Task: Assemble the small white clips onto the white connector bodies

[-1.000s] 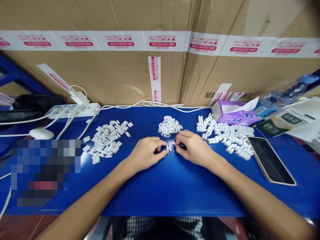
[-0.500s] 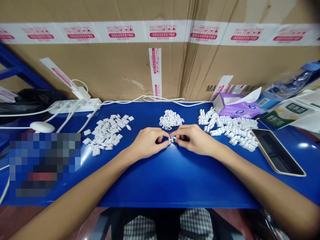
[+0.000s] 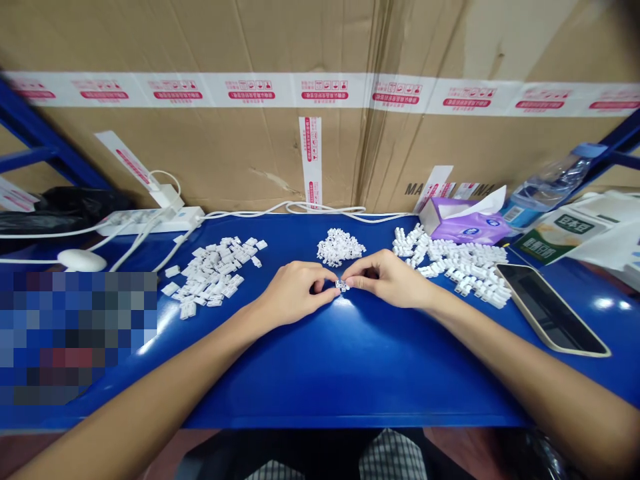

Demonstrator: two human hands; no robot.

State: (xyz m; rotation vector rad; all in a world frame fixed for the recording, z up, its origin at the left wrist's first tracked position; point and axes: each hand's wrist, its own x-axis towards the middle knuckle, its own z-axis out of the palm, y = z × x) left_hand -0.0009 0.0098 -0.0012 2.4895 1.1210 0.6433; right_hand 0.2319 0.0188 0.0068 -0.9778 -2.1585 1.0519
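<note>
A small white plastic connector housing is held just above the blue table, between my two hands. My left hand is closed, with thumb and forefinger pinching its left side. From the right, my right hand pinches at its other edge; the fingertips hide whether they also hold a smaller part. Behind the hands lies a heap of tiny white parts. Flat white housings are piled at the left. A larger pile of white pieces, partly in rows, lies to the right.
A phone lies right of the white pile. Behind it stand a purple tissue pack, a plastic bottle and a green-and-white carton. At the back left, cables run from a white power strip. Cardboard rises behind the table.
My right fingers have drawn together and press closer against the housing. The whole view has shifted, with the scene sitting slightly lower. The piles look the same.
</note>
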